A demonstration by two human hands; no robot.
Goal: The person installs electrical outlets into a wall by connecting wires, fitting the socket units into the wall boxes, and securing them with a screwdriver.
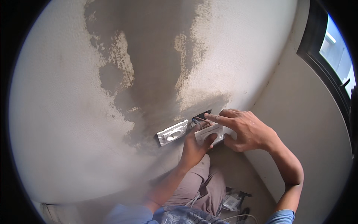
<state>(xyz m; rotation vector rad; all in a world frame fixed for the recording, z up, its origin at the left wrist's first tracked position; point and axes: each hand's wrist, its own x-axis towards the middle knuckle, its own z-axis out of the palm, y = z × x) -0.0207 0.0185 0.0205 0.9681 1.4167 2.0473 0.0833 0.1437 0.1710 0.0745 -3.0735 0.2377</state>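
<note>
A white socket outlet (pixel 200 136) is tilted out from the wall, in front of an open wall box (pixel 204 115) with wires (pixel 199 120) showing in it. My left hand (pixel 194 149) grips the outlet from below, its thumb across the front. From the right, my right hand (pixel 244 128) reaches over, its index finger stretched toward the box and its other fingers at the outlet's right edge. How firmly those fingers touch the outlet I cannot tell. Just left of the box, a second white socket outlet (pixel 173 133) sits against the wall.
Grey plaster patches (pixel 156 56) cover part of the white wall (pixel 56 93). A dark-framed window (pixel 324 63) is at the upper right. On the floor near my legs (pixel 207 177) lie a clear plastic packet (pixel 232 202) and a thin white cable (pixel 248 215).
</note>
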